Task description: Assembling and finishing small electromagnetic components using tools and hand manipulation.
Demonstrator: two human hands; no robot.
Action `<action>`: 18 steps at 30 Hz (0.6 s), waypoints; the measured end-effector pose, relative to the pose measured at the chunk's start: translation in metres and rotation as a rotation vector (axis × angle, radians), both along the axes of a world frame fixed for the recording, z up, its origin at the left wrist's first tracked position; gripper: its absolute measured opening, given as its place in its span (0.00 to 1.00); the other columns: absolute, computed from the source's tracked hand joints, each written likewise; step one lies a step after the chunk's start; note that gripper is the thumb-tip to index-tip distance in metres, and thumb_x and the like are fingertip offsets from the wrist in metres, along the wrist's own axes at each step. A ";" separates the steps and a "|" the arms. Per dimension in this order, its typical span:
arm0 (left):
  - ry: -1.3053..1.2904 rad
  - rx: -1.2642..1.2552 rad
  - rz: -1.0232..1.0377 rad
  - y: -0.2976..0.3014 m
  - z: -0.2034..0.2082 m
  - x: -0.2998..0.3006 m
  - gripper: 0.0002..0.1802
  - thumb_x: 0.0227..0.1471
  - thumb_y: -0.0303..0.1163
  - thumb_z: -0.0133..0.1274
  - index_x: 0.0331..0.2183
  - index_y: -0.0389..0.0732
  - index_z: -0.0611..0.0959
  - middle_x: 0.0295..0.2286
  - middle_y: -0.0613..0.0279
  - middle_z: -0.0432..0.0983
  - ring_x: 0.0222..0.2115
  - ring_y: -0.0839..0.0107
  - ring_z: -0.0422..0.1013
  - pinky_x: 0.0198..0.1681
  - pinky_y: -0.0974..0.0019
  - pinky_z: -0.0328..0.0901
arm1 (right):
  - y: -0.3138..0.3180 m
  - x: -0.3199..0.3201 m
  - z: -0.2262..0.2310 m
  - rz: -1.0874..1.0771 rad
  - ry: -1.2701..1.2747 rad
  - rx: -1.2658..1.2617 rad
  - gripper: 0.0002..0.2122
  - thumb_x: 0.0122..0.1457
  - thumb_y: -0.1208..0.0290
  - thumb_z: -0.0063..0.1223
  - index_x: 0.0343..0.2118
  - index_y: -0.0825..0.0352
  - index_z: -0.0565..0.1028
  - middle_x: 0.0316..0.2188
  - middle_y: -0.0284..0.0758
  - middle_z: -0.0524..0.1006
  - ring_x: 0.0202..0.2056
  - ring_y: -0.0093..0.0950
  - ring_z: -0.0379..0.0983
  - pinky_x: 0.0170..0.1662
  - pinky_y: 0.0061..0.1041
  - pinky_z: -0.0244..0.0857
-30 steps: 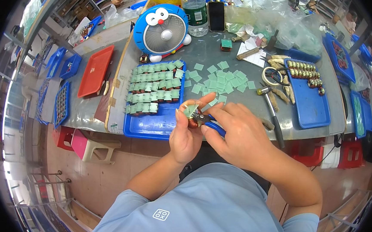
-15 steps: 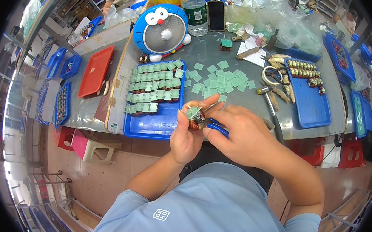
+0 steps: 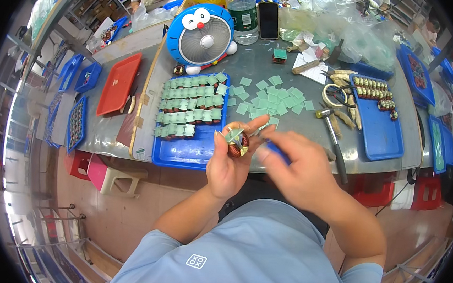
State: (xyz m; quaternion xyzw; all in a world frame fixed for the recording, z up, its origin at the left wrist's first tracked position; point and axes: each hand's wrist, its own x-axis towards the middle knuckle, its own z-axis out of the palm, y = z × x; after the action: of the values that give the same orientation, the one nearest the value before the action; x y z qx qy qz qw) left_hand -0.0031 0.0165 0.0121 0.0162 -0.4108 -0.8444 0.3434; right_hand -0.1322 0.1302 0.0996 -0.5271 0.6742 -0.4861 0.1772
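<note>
In front of my body, my left hand (image 3: 223, 174) grips a copper-wound coil (image 3: 236, 148) with a small green square plate on its upper side. Just to the right, my right hand (image 3: 304, 170) is closed around a blue-handled hand tool (image 3: 279, 152), probably pliers. Motion blurs this tool, and its tip points toward the coil. Beyond my hands, loose green square plates (image 3: 278, 99) lie scattered on the grey table. At left, a blue tray (image 3: 181, 154) carries rows of coils topped with green plates (image 3: 192, 103).
A hammer (image 3: 336, 144), a tape roll (image 3: 333, 95) and another blue tray (image 3: 382, 136) with bare coils are at right. A blue cartoon fan (image 3: 200, 34), water bottle (image 3: 242, 16) and phone (image 3: 268, 21) stand behind. An orange-red tray (image 3: 119, 84) lies left. Another person's gloved hand (image 3: 148, 0) shows far back.
My right hand and the blue-handled tool have drawn slightly right, away from the coil. The coil is turned differently in my left hand. The whole view has shifted a little.
</note>
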 end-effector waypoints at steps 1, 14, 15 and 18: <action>-0.006 0.042 0.004 0.002 0.003 -0.001 0.34 0.69 0.62 0.27 0.53 0.44 0.71 0.63 0.42 0.61 0.64 0.47 0.60 0.67 0.43 0.54 | 0.000 0.003 -0.003 0.012 0.277 -0.029 0.13 0.57 0.65 0.61 0.42 0.67 0.80 0.31 0.38 0.77 0.32 0.38 0.75 0.32 0.35 0.66; 0.004 0.065 -0.009 0.003 0.010 -0.002 0.32 0.70 0.58 0.27 0.57 0.43 0.68 0.64 0.46 0.60 0.63 0.55 0.60 0.67 0.47 0.53 | -0.009 0.004 0.000 -0.090 0.840 -0.052 0.21 0.47 0.63 0.66 0.43 0.68 0.79 0.31 0.33 0.71 0.36 0.31 0.69 0.37 0.33 0.61; 0.004 0.071 -0.011 0.004 0.010 -0.002 0.32 0.71 0.58 0.27 0.57 0.42 0.68 0.64 0.46 0.61 0.64 0.55 0.60 0.67 0.47 0.53 | -0.009 0.003 0.001 -0.090 0.840 -0.052 0.21 0.47 0.63 0.66 0.43 0.68 0.79 0.31 0.33 0.71 0.36 0.31 0.69 0.37 0.33 0.61; 0.049 0.112 -0.055 0.004 0.009 -0.002 0.33 0.71 0.57 0.26 0.56 0.41 0.69 0.64 0.47 0.61 0.64 0.57 0.59 0.68 0.48 0.52 | -0.010 0.000 0.003 -0.096 0.905 -0.050 0.21 0.46 0.63 0.65 0.43 0.68 0.79 0.31 0.32 0.71 0.36 0.30 0.69 0.37 0.33 0.61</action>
State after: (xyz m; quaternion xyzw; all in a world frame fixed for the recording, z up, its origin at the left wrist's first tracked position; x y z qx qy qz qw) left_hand -0.0052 0.0200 0.0215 0.0034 -0.3545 -0.8755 0.3284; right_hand -0.1320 0.1197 0.1026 -0.6589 0.6955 -0.2303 -0.1707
